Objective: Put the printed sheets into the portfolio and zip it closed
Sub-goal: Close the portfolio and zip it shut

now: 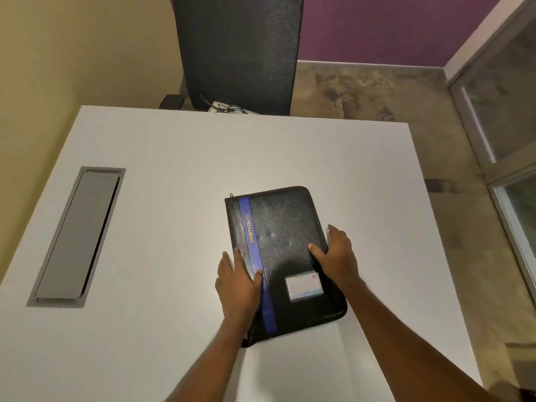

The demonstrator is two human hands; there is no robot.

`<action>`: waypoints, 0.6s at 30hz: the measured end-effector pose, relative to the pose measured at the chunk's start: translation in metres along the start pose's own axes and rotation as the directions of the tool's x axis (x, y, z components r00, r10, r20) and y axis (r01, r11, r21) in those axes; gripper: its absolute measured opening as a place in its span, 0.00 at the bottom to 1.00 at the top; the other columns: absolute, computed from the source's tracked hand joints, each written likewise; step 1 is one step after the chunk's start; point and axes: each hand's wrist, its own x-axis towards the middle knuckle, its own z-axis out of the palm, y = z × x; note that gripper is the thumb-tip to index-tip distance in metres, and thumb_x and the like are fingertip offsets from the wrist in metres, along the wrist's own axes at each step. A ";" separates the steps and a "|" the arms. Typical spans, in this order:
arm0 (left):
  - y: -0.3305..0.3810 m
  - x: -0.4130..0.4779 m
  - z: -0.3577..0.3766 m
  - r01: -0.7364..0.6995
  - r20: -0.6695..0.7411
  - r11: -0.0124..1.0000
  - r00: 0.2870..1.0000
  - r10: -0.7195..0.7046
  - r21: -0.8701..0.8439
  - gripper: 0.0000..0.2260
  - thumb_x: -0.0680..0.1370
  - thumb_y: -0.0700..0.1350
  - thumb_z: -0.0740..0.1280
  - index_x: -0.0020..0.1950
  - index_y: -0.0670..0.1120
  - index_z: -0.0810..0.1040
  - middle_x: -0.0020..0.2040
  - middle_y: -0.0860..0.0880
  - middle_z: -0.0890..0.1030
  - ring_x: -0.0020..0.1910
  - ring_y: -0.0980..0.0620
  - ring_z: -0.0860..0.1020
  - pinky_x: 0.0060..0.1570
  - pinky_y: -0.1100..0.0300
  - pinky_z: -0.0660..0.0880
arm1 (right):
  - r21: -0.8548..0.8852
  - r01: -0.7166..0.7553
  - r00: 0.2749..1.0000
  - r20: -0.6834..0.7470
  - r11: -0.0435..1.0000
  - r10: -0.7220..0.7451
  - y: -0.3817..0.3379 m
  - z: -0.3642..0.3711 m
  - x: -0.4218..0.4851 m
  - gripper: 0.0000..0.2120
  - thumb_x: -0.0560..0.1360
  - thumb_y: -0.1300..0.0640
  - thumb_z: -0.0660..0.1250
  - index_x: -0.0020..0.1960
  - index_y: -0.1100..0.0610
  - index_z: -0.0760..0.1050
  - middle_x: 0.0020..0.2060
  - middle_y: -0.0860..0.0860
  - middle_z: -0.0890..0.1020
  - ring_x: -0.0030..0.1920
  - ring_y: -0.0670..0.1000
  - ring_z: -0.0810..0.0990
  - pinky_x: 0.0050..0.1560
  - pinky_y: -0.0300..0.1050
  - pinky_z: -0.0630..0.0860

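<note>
Both forearms reach up from the near edge of the tabletop (174, 169) to the portfolio (284, 227), one hand on each long side. Left hand (237, 282) lies flat and released at the left edge, its fingers straight and pointing away, its thumb resting on the blue stripe (251, 227) that runs the length of the cover. Right hand (336, 256) straddles the right edge, thumb laid on the black cover, fingers stretched along the edge rather than clenched; neither hand lifts anything. Between the two thumbs, toward the near end of the cover, sits a small white label (304, 287). The portfolio lies shut and flat, tilted slightly, right of the tabletop's middle and closer to its near edge, with a zip pull (231, 195) showing at its far left corner. Well apart toward the left edge, a grey cable hatch (78, 236) is set into the surface. Beyond the far edge stands a dark mesh-backed chair (237, 53), and a glazed partition (507, 111) runs along the right.
</note>
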 end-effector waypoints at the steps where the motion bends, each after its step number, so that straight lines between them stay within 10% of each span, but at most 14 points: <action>1: -0.002 -0.002 0.000 0.033 -0.009 0.999 0.999 -0.033 -0.039 0.31 0.80 0.56 0.68 0.79 0.45 0.63 0.76 0.38 0.68 0.75 0.36 0.66 0.70 0.37 0.70 | 0.014 -0.036 0.999 0.002 0.999 0.036 0.006 0.004 -0.006 0.38 0.76 0.45 0.74 0.77 0.60 0.64 0.69 0.59 0.74 0.71 0.61 0.72 0.69 0.59 0.73; 11: -0.009 0.023 0.017 0.140 -0.096 0.891 0.975 -0.200 -0.432 0.14 0.74 0.43 0.77 0.49 0.35 0.76 0.44 0.36 0.82 0.45 0.33 0.81 0.49 0.38 0.79 | 0.241 -0.217 0.976 0.060 0.946 0.208 0.027 0.028 -0.017 0.28 0.68 0.54 0.81 0.64 0.64 0.78 0.57 0.63 0.82 0.59 0.64 0.81 0.61 0.61 0.79; 18: -0.020 0.051 -0.002 0.165 -0.071 0.767 0.962 -0.265 -0.620 0.19 0.69 0.35 0.80 0.59 0.42 0.83 0.49 0.44 0.87 0.44 0.43 0.86 0.52 0.45 0.84 | 0.372 -0.239 0.964 -0.023 0.897 0.266 -0.004 0.048 -0.022 0.29 0.65 0.61 0.82 0.64 0.63 0.77 0.58 0.61 0.80 0.58 0.64 0.81 0.61 0.60 0.80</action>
